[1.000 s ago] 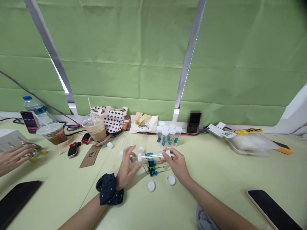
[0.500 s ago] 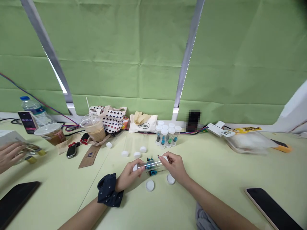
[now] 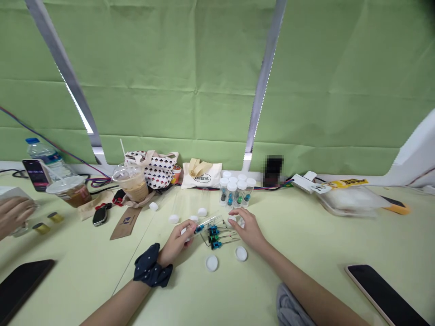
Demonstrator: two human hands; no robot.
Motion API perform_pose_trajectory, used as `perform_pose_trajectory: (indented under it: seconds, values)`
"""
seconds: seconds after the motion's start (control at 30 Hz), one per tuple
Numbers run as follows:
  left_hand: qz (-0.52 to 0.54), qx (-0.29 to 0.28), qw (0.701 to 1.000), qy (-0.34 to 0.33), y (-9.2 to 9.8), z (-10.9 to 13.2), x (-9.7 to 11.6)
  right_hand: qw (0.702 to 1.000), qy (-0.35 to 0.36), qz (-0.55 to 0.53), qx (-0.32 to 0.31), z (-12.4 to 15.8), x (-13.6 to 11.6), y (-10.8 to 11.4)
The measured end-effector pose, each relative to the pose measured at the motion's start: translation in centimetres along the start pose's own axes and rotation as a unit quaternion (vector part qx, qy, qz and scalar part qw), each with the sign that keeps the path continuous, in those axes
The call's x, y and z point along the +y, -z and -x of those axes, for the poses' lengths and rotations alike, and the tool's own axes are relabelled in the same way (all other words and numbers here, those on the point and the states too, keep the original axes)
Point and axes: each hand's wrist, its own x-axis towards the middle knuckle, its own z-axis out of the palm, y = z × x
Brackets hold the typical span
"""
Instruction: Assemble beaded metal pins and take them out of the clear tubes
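Observation:
My left hand (image 3: 175, 241) is closed around the left end of a clear plastic tube (image 3: 211, 220), which slants up to the right; a small blue part shows at its lower end. My right hand (image 3: 250, 232) is just right of the tube's far end, pinching a white cap (image 3: 232, 218) between thumb and fingers. Beneath the tube lie several small blue and green parts with thin metal rods (image 3: 214, 237). Two white caps, a left one (image 3: 211, 263) and a right one (image 3: 241, 254), rest nearer to me.
Capped tubes (image 3: 237, 192) stand grouped at the back. Clear tubes (image 3: 186, 201) with white caps lie left of them. Iced drinks (image 3: 131, 181), a key fob (image 3: 100, 215) and a co-worker's hand (image 3: 15, 213) are leftward. A dark phone (image 3: 382, 294) lies at right.
My right hand has come off the tube's right end with a white cap. The tube in my left hand has tilted, its right end now higher, and the parts below show more.

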Motion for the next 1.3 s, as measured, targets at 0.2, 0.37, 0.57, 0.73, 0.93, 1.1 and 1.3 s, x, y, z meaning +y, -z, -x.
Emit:
perform_pose_trajectory:
  seconds: [0.2, 0.37, 0.57, 0.73, 0.93, 1.1, 1.3]
  values:
    - [0.034, -0.019, 0.999, -0.031, 0.0, 0.2, 0.0, 0.995, 0.073, -0.033, -0.06, 0.2, -2.5, 1.2]
    - [0.054, -0.002, 0.998, -0.045, 0.0, 0.1, -0.2, 0.994, 0.084, -0.046, -0.054, 0.3, -2.8, 1.5]
    - [0.035, -0.017, 0.997, -0.06, 0.1, 0.0, -0.6, 0.982, 0.116, -0.013, -0.147, 0.6, -3.2, 1.3]
    - [0.031, 0.074, 0.993, -0.089, 0.0, 0.0, -0.7, 0.984, 0.093, -0.021, -0.148, 0.7, -3.1, 0.8]
    - [-0.014, 0.178, 0.977, -0.113, -0.3, 0.3, -0.1, 0.989, 0.066, -0.013, -0.134, 0.7, -2.1, 0.0]
    - [-0.007, 0.236, 0.964, -0.125, 0.2, 0.1, -0.4, 0.994, 0.006, 0.024, -0.107, 0.7, -1.0, -0.4]
    - [-0.025, 0.256, 0.956, -0.14, 0.4, 0.1, -0.8, 0.99, -0.009, 0.045, -0.134, 0.7, -0.6, -0.5]
